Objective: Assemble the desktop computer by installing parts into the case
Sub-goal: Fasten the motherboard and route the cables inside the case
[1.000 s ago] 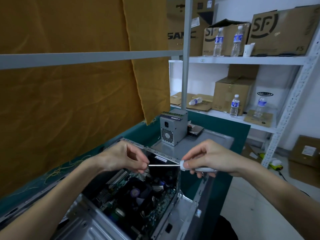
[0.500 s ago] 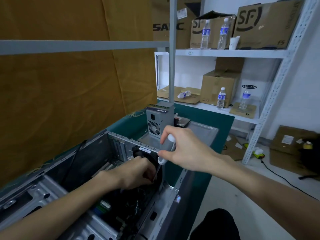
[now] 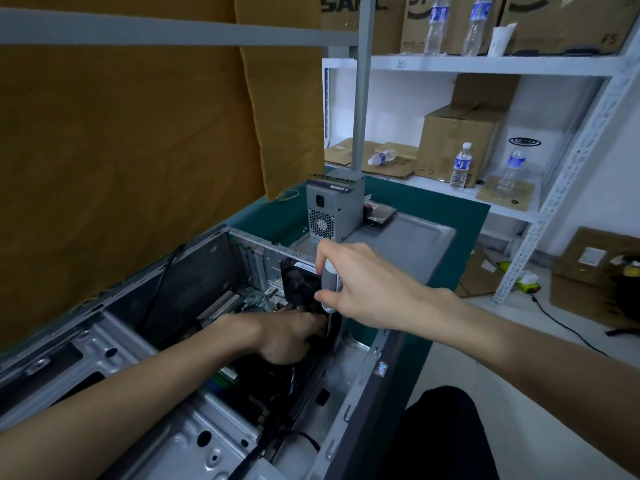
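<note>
Screwdriver [image 3: 329, 287] now swung upright, right hand [image 3: 360, 289] wrapped round the handle, tip down inside case [image 3: 360, 382]. Left hand [image 3: 287, 336] curled at shaft base, prob steadying a screw; fastening's starting.

Screwdriver tip: the grey-handled screwdriver [image 3: 329, 278], gripped upright by the right hand [image 3: 363, 285], sends its thin shaft down behind the left hand [image 3: 287, 336]; the tip is hidden.
Left fingertips: curled down inside the open grey metal computer case [image 3: 145, 344]; whether they hold anything cannot be told.
Black fan [image 3: 299, 287]: lower part covered by both hands.
Motherboard: mostly dark and covered by the left forearm; parts unreadable.
Case front: cut off by the bottom and left edges.
Brown cardboard boxes on the top shelf [image 3: 561, 19]: cropped by the upper edge, print partly lost.
Grey power supply unit [image 3: 329, 213]: label too small to read.
</note>
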Demonstrator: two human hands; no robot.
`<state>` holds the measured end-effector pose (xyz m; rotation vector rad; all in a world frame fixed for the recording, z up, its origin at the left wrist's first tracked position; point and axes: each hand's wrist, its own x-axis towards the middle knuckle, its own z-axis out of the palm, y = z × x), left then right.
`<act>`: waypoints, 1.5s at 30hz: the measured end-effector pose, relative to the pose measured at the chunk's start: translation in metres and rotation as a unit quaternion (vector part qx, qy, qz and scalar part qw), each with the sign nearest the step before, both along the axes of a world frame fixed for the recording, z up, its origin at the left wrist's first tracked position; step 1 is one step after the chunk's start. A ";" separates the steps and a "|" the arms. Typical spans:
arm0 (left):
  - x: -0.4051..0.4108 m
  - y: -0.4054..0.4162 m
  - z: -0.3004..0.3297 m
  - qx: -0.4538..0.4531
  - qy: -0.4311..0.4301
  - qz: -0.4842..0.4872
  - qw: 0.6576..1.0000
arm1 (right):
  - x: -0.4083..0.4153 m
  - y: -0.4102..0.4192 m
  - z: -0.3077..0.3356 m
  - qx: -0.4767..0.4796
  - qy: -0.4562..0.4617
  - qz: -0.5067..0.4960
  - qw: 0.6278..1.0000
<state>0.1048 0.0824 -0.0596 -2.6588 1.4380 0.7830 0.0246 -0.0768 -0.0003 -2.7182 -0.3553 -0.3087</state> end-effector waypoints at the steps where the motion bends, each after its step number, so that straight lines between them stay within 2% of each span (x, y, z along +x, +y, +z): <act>1: 0.000 0.000 0.000 -0.006 0.000 0.000 1.000 | 0.000 0.000 0.000 0.001 -0.002 0.002 1.000; 12: 0.002 0.013 0.016 -0.109 0.074 0.042 0.990 | 0.001 0.001 0.001 -0.001 0.035 0.004 0.999; 14: 0.003 0.021 0.022 -0.126 0.067 0.036 0.989 | 0.000 0.004 0.008 -0.041 0.055 -0.002 0.998; 16: 0.002 0.030 0.026 -0.132 0.014 0.013 0.991 | 0.002 0.004 0.021 -0.109 0.101 -0.019 0.989; 18: 0.002 0.041 0.022 -0.105 -0.048 0.009 0.993 | 0.005 0.005 0.032 -0.168 0.105 -0.029 0.980; 20: 0.003 0.053 0.013 -0.032 -0.093 0.033 0.995 | 0.007 0.009 0.036 -0.231 0.050 -0.033 0.971; 21: 0.004 0.058 0.009 -0.001 -0.097 0.048 0.994 | 0.008 0.012 0.035 -0.259 0.028 -0.032 0.965; 23: 0.005 0.063 0.005 0.007 -0.070 0.075 0.995 | 0.008 0.016 0.036 -0.297 0.027 -0.025 0.954; 26: 0.008 0.066 0.007 -0.004 -0.016 0.107 0.994 | 0.007 0.017 0.042 -0.276 0.106 0.001 0.955; 27: 0.009 0.067 0.008 0.001 -0.004 0.113 0.994 | 0.008 0.019 0.042 -0.269 0.106 0.013 0.957; 30: 0.011 0.066 0.009 0.005 0.003 0.104 0.995 | 0.009 0.024 0.038 -0.307 0.017 0.023 0.951; 31: 0.011 0.065 0.009 0.004 0.000 0.101 0.995 | 0.010 0.025 0.039 -0.318 0.014 0.024 0.948; 34: 0.009 0.061 0.008 0.003 -0.005 0.097 0.995 | 0.014 0.024 0.044 -0.307 0.079 0.044 0.947; 39: 0.008 0.060 0.008 0.007 0.000 0.100 0.995 | 0.016 0.029 0.040 -0.343 0.007 0.040 0.938; 42: 0.007 0.059 0.006 0.004 -0.002 0.101 0.995 | 0.018 0.025 0.046 -0.294 0.084 0.052 0.951; 45: 0.006 0.057 0.006 -0.004 -0.005 0.099 0.995 | 0.018 0.026 0.043 -0.352 0.002 0.048 0.935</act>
